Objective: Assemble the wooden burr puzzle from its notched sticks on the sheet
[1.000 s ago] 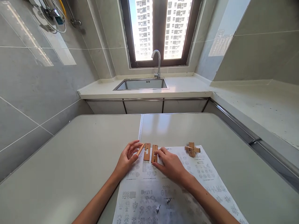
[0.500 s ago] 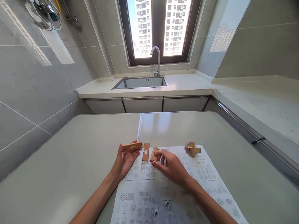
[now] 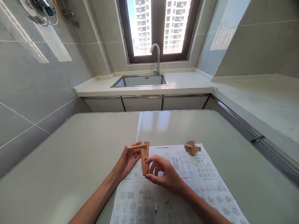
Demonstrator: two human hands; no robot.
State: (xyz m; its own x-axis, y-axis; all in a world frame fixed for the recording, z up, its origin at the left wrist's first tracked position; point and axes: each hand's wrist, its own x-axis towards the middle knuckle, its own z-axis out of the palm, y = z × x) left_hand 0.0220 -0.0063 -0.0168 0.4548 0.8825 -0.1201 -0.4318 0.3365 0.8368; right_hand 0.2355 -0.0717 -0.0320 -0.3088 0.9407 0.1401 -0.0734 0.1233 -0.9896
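Observation:
My left hand (image 3: 125, 163) is closed on a notched wooden puzzle piece (image 3: 133, 149) with a dark mark near its end, held nearly level. Between the thumb and fingers of my right hand (image 3: 164, 172) is a second wooden puzzle piece (image 3: 145, 166), also marked, tilted almost upright. The two pieces meet or overlap near the left one's right end; whether they interlock I cannot tell. Behind them shows the top of a third wooden piece (image 3: 147, 143), mostly hidden. An assembled wooden cross-shaped puzzle (image 3: 192, 148) rests on the sheet's upper right.
Beneath my hands a printed paper sheet (image 3: 210, 199) with small diagrams lies on the pale table (image 3: 70, 161). Beyond the table stand a counter (image 3: 182, 81) with a sink (image 3: 142, 86) and a faucet (image 3: 158, 59) under a window. Tiled wall runs along the left.
My right hand has lifted its wooden puzzle piece off the sheet and brought it left against the other piece. My left hand's piece has shifted slightly right.

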